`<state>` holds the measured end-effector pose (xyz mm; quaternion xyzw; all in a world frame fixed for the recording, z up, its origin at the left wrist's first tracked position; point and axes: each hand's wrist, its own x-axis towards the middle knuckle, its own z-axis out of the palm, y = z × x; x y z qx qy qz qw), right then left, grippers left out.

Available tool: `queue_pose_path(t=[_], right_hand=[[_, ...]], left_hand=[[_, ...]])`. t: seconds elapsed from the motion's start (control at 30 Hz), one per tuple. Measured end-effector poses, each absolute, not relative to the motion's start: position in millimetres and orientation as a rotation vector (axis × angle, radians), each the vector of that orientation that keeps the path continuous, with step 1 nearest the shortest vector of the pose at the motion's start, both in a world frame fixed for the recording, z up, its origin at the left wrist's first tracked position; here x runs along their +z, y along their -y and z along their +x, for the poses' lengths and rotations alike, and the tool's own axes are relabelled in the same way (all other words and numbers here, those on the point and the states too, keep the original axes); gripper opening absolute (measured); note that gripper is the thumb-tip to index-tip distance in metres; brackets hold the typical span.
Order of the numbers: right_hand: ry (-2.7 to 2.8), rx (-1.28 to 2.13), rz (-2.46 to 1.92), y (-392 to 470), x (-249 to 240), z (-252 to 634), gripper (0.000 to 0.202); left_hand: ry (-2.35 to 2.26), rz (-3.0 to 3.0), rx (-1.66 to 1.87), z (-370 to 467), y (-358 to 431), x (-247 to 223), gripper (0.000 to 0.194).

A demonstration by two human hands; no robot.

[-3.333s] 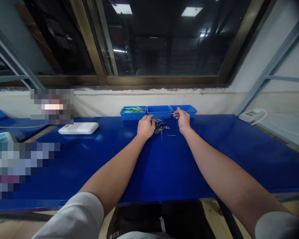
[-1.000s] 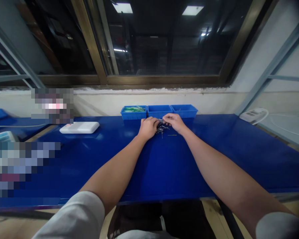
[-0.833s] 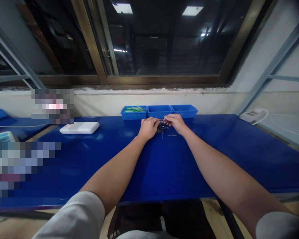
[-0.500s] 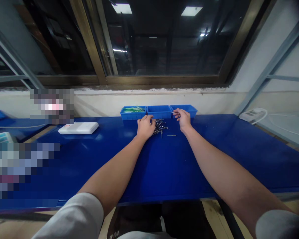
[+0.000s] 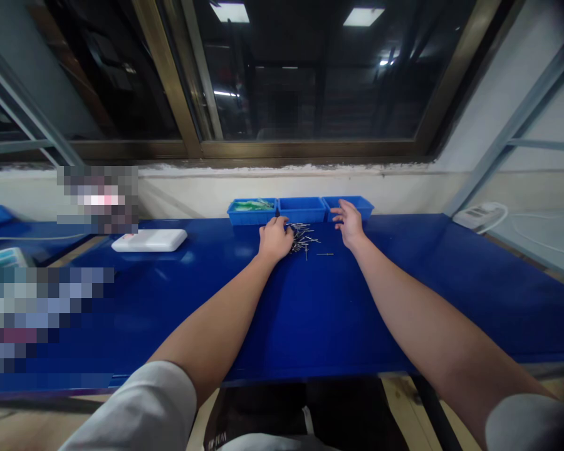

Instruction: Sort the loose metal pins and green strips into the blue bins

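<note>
A loose pile of thin metal pins, like pop rivets (image 5: 301,237), lies on the blue table. My left hand (image 5: 275,240) rests against the pile's left side, fingers bent and thumb apart; its fingertips are partly hidden. One single pop rivet (image 5: 325,254) lies apart, to the right of the pile. My right hand (image 5: 349,223) hovers at the front of the right blue bin (image 5: 364,205), fingers spread and nothing visible between them. Beside that bin stands the middle blue bin (image 5: 301,212). The left blue bin (image 5: 251,218) holds green-and-clear plastic packaging.
A white, flat, box-like device (image 5: 149,240) lies left on the table (image 5: 207,326). At the far right is a white power strip (image 5: 479,215) with a cable. Behind the bins are a wall and a window (image 5: 310,81). Blurred patches cover the left side.
My right hand has opened its pinched fingers at the right bin, and the thin pin it held no longer shows. My left hand stays at the pile.
</note>
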<state>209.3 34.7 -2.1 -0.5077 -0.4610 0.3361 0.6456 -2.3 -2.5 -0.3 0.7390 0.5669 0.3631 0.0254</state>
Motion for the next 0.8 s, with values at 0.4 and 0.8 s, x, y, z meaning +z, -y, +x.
queue_pose_path(t=[0.4,0.8], right_hand=[[1.838,0.648,-1.306,-12.2,2.4,194.7,0.013],[2.060,0.656,-1.293,-10.5,0.6,194.9,0.015]], left_hand=[[-1.800,2.283,1.014,-2.1,2.3,0.8,0.031],[-1.787,2.273,1.029,-1.3,2.1,-0.9,0.030]])
